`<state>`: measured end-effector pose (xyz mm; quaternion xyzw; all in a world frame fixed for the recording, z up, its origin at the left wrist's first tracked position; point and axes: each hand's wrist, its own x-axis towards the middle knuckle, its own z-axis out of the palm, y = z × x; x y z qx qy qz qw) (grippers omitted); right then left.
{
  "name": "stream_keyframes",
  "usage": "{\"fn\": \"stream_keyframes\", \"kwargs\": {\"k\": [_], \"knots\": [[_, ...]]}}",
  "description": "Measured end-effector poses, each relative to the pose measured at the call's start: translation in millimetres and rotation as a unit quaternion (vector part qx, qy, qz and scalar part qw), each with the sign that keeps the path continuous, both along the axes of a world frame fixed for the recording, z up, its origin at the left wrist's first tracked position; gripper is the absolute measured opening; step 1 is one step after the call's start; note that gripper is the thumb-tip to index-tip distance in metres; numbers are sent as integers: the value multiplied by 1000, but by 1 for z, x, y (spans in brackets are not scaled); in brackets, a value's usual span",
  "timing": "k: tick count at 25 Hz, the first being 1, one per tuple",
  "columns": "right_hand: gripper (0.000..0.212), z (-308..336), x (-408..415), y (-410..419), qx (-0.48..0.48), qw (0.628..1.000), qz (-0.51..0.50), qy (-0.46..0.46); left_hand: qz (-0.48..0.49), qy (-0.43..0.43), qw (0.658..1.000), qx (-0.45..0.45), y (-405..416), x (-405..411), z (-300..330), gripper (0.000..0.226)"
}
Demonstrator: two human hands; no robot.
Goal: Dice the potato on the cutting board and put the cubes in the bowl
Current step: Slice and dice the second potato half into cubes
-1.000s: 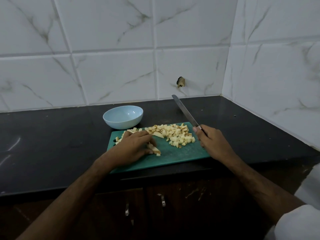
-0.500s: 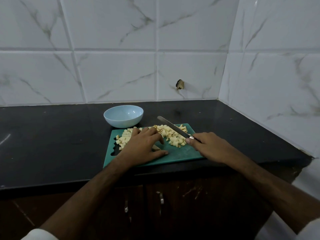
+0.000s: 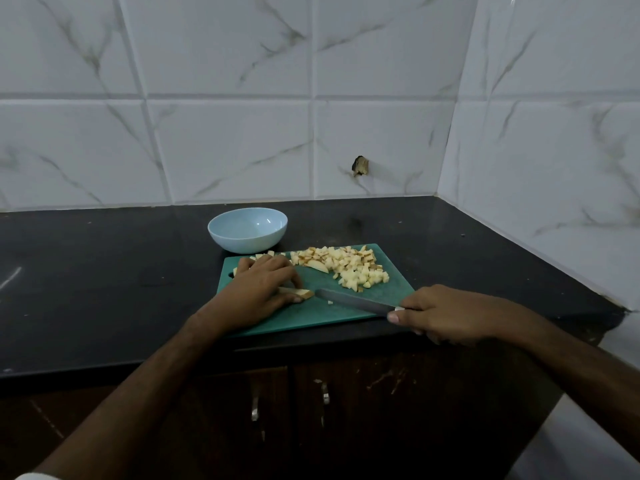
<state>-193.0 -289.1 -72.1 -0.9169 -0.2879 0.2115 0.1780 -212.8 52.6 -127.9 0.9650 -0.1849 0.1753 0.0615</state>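
Black countertop [image 3: 104, 289] runs under both hands, white marble-look tile wall [image 3: 225, 143] behind it and to the right of the right hand. Dark cabinet doors [image 3: 311, 410] below the forearms, metal handles visible.

Green cutting board [image 3: 346, 313] lies under both hands, near edge close to the counter front. Pale blue bowl [image 3: 247, 230] sits just beyond the left hand, off the board's far-left corner, nothing visible inside.

Left hand [image 3: 263, 289] is palm down on the board's left half, fingers curled over a potato strip [image 3: 298, 292], pinning it; strip end sticks out toward the right hand. Right hand [image 3: 446, 315] is at the board's near-right corner, wrapped around the knife [image 3: 353, 301] handle. Blade lies low over the board, pointing at the left hand, tip just beside the strip's exposed end; contact unclear.

Pile of potato cubes [image 3: 349, 268] sits beyond the blade, on the far-right part of the board. A few more cubes [image 3: 263, 255] beyond the left fingers. One loose bit [image 3: 330, 302] by the blade tip.
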Motion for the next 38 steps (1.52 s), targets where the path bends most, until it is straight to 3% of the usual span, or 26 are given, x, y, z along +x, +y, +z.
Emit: {"fn": "stream_keyframes", "kwargs": {"k": [3, 6, 9, 15, 19, 24, 28, 34, 38], "knots": [[48, -1, -2, 0, -14, 1000, 0, 8, 8, 13, 1000, 14, 6, -3, 0, 43], [42, -1, 0, 4, -80, 993, 0, -85, 39, 15, 998, 46, 11, -7, 6, 52], [42, -1, 1, 11, -105, 977, -27, -184, 41, 19, 999, 28, 12, -7, 5, 30], [51, 2, -11, 28, -48, 986, -40, -154, -37, 4, 995, -93, -3, 3, 3, 18], [48, 3, -20, 53, -62, 984, -45, -160, -74, -23, 988, -133, -11, 2, 1, 10], [38, 14, -26, 78, -132, 973, -25, -185, -3, -80, 995, -65, -11, -6, -1, 17], [34, 33, -33, 84, -164, 966, -8, -200, 9, -85, 994, -66, -10, -8, 0, 20], [44, 39, -42, 89, -191, 960, 6, -203, 14, -85, 994, -62, -11, -8, 1, 22], [44, 35, -48, 93, -220, 939, 24, -263, 24, -84, 995, -51, -11, -7, 0, 27]]}}
